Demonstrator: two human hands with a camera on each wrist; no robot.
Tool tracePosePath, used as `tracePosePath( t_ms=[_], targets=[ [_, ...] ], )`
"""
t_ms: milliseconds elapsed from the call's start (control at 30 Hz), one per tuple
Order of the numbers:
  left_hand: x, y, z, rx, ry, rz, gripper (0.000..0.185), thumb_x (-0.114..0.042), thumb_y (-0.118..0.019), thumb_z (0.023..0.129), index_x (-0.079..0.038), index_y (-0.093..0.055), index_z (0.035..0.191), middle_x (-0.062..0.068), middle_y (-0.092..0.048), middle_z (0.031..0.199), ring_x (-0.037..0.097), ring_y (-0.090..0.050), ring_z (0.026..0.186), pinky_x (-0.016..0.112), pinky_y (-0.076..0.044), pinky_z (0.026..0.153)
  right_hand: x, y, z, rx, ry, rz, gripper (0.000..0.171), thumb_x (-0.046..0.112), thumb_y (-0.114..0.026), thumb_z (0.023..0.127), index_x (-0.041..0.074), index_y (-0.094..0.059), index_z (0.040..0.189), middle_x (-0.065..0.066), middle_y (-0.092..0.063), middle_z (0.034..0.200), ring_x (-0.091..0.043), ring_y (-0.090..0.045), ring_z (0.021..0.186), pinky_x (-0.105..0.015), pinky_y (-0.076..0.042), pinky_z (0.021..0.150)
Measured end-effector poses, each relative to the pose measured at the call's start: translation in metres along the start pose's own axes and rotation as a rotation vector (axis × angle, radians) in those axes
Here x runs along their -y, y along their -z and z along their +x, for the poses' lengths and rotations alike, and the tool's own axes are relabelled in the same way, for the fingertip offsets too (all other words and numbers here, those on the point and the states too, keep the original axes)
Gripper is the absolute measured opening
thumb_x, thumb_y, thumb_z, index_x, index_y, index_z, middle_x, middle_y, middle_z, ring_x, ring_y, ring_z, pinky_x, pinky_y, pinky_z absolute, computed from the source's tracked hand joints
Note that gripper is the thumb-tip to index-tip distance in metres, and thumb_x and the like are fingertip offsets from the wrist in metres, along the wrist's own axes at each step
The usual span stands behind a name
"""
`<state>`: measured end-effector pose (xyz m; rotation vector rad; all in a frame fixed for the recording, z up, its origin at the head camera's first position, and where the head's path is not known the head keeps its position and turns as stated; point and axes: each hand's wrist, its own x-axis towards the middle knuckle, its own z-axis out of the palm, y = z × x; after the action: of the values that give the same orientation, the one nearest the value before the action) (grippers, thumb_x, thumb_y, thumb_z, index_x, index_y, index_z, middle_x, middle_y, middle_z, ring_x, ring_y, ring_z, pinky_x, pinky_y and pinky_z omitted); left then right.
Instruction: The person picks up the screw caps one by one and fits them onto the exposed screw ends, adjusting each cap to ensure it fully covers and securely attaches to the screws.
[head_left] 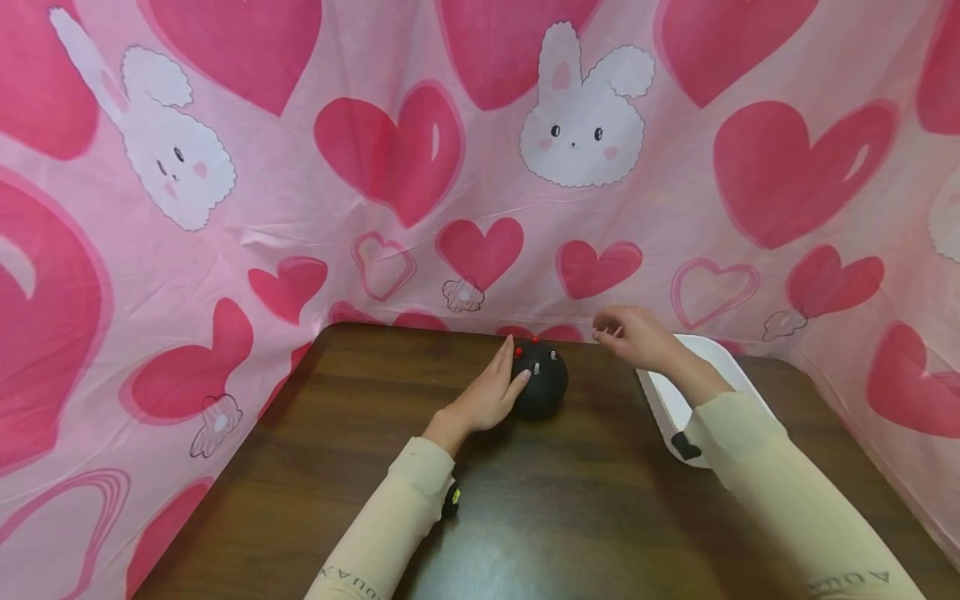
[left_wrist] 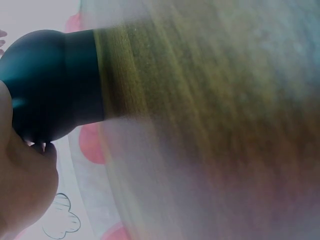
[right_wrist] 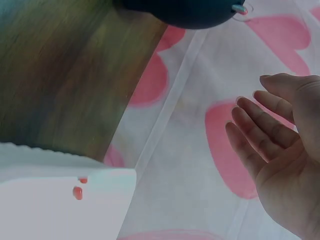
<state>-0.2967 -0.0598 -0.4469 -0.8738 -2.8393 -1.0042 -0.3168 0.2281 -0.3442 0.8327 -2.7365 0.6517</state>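
A black ball-shaped object (head_left: 546, 396) stands on the table, with small red and silver pegs in its upper part. The left wrist view shows its round body (left_wrist: 40, 80) on a cylindrical base (left_wrist: 85, 77). My left hand (head_left: 486, 398) rests against its left side, fingers fairly straight and thumb across the front. To the right of the ball, my right hand (head_left: 633, 337) is raised near the far end of a white tray (head_left: 708, 346). Seen from the right wrist, that hand (right_wrist: 280, 145) has loosely bent fingers and nothing visible in its grasp.
Two small red pieces (right_wrist: 77, 193) lie in the tray, which sits at the right of the brown wooden table (head_left: 525, 508). A black heart shape (head_left: 686, 446) marks the tray's near end. Pink heart-and-rabbit cloth (head_left: 480, 192) hangs behind the table and at both sides.
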Motion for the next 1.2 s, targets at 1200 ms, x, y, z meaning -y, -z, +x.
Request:
tracePosePath(
  t_ms=[1200],
  targets=[
    [0.003,-0.001,0.001,0.006,0.002,-0.009,0.080,-0.051,-0.035,0.109,-0.010,0.005,0.165,0.007,0.000,0.173,0.019,-0.009,0.158,0.038,-0.015,0.126,-0.052,0.031,-0.033,0.012,-0.073,-0.026,0.012,0.003,-0.069,0.093,-0.004,-0.070,0.102,-0.014,-0.072,0.093,-0.031,-0.067,0.086,-0.052,-0.056,0.080]
  ],
)
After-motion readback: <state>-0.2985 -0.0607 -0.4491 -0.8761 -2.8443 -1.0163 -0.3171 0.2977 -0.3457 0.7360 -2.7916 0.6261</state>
